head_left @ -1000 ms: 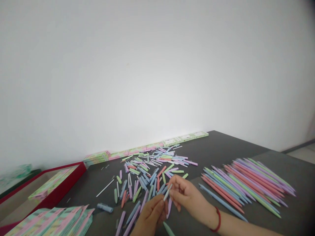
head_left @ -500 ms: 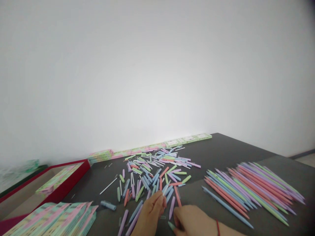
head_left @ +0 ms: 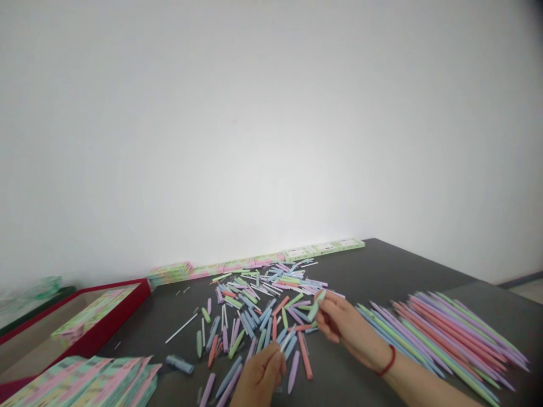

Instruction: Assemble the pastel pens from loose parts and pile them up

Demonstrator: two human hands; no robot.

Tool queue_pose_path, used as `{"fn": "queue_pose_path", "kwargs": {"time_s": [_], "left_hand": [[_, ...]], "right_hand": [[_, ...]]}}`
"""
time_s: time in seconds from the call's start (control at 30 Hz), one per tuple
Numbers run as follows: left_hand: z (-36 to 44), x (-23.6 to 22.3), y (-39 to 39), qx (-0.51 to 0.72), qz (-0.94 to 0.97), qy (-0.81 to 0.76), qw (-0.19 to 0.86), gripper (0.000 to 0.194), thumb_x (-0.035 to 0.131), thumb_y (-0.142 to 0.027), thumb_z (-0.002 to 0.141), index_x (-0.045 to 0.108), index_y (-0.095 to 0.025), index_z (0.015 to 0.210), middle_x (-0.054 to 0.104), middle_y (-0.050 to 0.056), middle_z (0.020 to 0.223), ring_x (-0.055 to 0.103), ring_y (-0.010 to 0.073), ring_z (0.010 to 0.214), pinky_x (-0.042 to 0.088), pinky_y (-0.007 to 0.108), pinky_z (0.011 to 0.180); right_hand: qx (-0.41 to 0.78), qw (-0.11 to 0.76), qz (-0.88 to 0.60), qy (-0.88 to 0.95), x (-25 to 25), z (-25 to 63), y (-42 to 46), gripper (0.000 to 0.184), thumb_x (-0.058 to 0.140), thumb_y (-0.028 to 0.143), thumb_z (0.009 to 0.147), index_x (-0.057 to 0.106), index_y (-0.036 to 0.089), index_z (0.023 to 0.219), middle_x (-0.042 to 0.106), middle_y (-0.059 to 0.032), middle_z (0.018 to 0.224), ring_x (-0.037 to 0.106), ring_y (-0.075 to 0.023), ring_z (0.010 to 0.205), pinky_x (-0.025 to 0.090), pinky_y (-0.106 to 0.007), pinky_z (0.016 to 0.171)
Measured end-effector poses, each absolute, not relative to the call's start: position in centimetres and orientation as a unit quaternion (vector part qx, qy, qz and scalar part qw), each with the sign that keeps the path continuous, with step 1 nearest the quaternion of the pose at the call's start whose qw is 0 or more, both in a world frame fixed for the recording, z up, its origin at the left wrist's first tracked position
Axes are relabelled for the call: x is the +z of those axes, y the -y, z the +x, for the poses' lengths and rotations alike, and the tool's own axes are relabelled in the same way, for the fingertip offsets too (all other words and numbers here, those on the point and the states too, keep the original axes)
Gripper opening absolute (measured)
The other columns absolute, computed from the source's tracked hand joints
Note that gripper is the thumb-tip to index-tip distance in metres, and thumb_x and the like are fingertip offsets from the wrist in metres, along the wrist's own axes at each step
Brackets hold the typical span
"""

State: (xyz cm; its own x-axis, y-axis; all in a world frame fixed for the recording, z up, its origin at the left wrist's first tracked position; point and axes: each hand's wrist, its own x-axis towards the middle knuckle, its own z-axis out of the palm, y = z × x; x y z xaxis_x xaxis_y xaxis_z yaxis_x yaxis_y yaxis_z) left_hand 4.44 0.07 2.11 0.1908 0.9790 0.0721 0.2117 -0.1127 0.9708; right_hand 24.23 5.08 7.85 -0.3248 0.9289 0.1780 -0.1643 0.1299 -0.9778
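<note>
My left hand is at the bottom middle, fingers pinched round a thin white refill that sticks up from it. My right hand, a red band on its wrist, is raised above the dark table and pinches a short green pen cap. Both hands hover over a scattered heap of pastel pen parts in blue, pink, green, purple and coral. To the right lies a fanned row of long pastel pen barrels.
A red tray holding green-pink cards sits at the left. A stack of printed packets lies at the bottom left. More flat packets line the table's far edge by the white wall. A loose white refill lies apart.
My right hand has risen from the table's near edge up and rightwards, now holding a green cap. My left hand stays put with the white refill.
</note>
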Motion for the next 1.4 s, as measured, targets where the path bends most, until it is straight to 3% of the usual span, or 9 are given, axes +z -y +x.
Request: {"fn": "queue_pose_path", "kwargs": {"time_s": [0.2,0.57,0.73,0.83,0.93,1.17,1.23,1.4], "left_hand": [[4.6,3.3,0.7,0.369,0.683,-0.508,0.372,0.03,0.034,-0.036,0.09,0.044,-0.022,0.065,0.037,-0.004,0.059,0.037,0.0144,0.058,0.027,0.025,0.055],[4.4,3.5,0.4,0.316,0.733,-0.52,0.305,0.03,0.028,-0.032,0.091,0.039,-0.022,0.066,0.039,-0.005,0.06,0.042,0.0143,0.06,0.029,0.025,0.058],[4.6,4.1,0.9,0.279,0.765,-0.535,0.223,0.027,0.025,-0.028,0.092,0.04,-0.023,0.07,0.048,-0.003,0.064,0.05,0.0157,0.062,0.03,0.025,0.058],[4.7,4.7,1.3,0.23,0.788,-0.554,0.142,0.016,0.03,-0.023,0.089,0.043,-0.023,0.078,0.057,0.0,0.069,0.056,0.0183,0.065,0.031,0.027,0.058],[4.7,5.3,1.6,0.177,0.805,-0.557,0.097,0.01,0.035,-0.018,0.085,0.044,-0.022,0.085,0.064,0.003,0.074,0.061,0.0211,0.069,0.033,0.028,0.058],[4.5,5.8,1.6,0.096,0.817,-0.565,0.064,0.019,0.03,-0.016,0.09,0.047,-0.02,0.096,0.069,0.008,0.087,0.065,0.0251,0.083,0.041,0.031,0.065],[4.5,5.7,1.5,0.065,0.814,-0.575,0.053,0.021,0.03,-0.016,0.09,0.048,-0.019,0.099,0.069,0.008,0.088,0.066,0.027,0.083,0.043,0.033,0.065],[4.6,5.5,1.5,0.017,0.824,-0.566,0.024,0.023,0.035,-0.012,0.086,0.051,-0.018,0.1,0.069,0.009,0.089,0.065,0.0298,0.082,0.048,0.039,0.065]], "right_hand": [[0.525,0.468,-0.337,0.625,7.5,23.2,-4.0,0.03,0.042,0.044,0.089,0.043,0.019,0.073,0.047,0.0074,0.052,0.034,-0.0056,0.037,0.026,-0.019,0.038],[0.471,0.467,-0.347,0.663,6.6,22.9,-4.1,0.028,0.04,0.044,0.09,0.044,0.019,0.078,0.049,0.0079,0.052,0.039,-0.0059,0.037,0.032,-0.017,0.037],[0.543,0.402,-0.304,0.672,5.4,22.0,-3.5,0.023,0.049,0.042,0.086,0.044,0.019,0.082,0.058,0.0051,0.06,0.048,-0.0067,0.038,0.037,-0.018,0.038],[0.575,0.377,-0.297,0.663,4.5,21.6,-3.4,0.022,0.054,0.038,0.082,0.046,0.018,0.081,0.061,0.0031,0.062,0.05,-0.0067,0.042,0.041,-0.019,0.042],[0.584,0.368,-0.29,0.663,4.0,21.5,-3.5,0.018,0.055,0.033,0.081,0.048,0.017,0.082,0.063,0.0022,0.064,0.052,-0.0073,0.046,0.042,-0.018,0.044],[0.526,0.32,-0.337,0.713,5.1,22.4,-3.5,0.007,0.054,0.024,0.08,0.053,0.017,0.08,0.054,0.0063,0.055,0.049,-0.0078,0.045,0.035,-0.017,0.043],[0.478,0.304,-0.336,0.752,5.4,22.8,-3.4,0.012,0.053,0.025,0.081,0.054,0.017,0.072,0.052,0.0055,0.053,0.05,-0.0085,0.048,0.036,-0.018,0.047],[0.372,0.239,-0.349,0.826,5.4,23.3,-3.5,0.048,0.038,0.037,0.092,0.055,0.015,0.053,0.047,0.0028,0.048,0.045,-0.009,0.047,0.034,-0.021,0.052]]}}
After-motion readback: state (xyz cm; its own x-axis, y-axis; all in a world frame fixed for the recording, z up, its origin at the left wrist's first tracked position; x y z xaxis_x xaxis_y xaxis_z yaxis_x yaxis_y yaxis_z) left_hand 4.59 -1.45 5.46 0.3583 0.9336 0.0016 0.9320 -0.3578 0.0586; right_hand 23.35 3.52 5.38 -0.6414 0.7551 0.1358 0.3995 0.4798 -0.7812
